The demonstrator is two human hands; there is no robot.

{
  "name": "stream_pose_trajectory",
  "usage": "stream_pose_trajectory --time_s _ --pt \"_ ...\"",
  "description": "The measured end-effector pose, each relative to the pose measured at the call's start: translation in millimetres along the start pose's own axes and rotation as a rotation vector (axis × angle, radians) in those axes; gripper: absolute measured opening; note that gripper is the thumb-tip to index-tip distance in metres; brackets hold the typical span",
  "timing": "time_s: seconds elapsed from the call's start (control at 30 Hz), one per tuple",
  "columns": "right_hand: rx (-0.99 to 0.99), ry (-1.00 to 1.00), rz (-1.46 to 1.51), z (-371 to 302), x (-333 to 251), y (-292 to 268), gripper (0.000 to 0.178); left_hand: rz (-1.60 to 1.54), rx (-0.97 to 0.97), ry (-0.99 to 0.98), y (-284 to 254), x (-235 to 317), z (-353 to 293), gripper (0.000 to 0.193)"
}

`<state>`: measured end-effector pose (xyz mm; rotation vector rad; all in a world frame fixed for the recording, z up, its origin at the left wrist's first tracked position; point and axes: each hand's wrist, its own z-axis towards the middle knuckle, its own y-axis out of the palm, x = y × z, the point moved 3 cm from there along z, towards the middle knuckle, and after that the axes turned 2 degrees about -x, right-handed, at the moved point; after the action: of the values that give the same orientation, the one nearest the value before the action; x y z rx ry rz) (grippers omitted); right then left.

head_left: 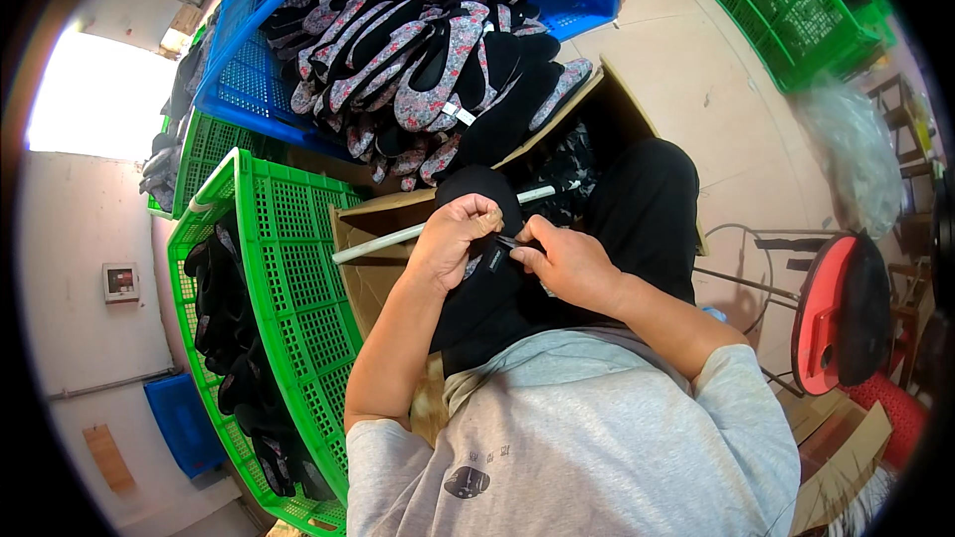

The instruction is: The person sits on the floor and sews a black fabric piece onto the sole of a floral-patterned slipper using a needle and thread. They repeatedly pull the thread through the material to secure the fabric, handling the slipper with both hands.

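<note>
Pale floor (686, 30) spreads beyond the lap (642, 209), where the step in hand—probably snipping near the label (494, 260)—likely goes best with the black piece (503, 278) held taut. Left hand (450, 237) pinches that piece above the lap; right hand (575, 264) nips a small tool (508, 242) between thumb and finger, floral slippers (428, 80) heaped in the blue crate (234, 80) beyond.

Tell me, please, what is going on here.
A seated person works two-handed: the left hand pinches a dark labelled fabric piece, the right hand holds what looks like a small dark tool beside it. Ahead, floral-and-black footwear is heaped in a blue crate; dark items lie in a green crate at left.
</note>
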<state>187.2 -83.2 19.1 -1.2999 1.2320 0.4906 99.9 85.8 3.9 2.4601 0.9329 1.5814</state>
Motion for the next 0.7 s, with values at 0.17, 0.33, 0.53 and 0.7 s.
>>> stream_pose_trajectory --time_s 0.17,0.33,0.53,0.7 --pt "0.006 -0.01 -0.009 -1.0 1.1 -0.1 0.028 0.029 -0.022 -0.006 -0.4 -0.9 -0.2 0.011" --pt "0.001 -0.02 -0.015 0.1 0.4 -1.1 0.027 0.038 -0.002 0.001 3.9 1.4 0.0 0.005" --pt "0.005 -0.023 0.001 0.5 0.6 -0.8 0.025 0.052 0.015 -0.005 5.2 1.7 -0.5 0.004" --pt "-0.02 0.002 0.001 1.6 6.1 2.0 0.024 0.038 0.012 0.037 2.2 1.2 1.5 0.005"
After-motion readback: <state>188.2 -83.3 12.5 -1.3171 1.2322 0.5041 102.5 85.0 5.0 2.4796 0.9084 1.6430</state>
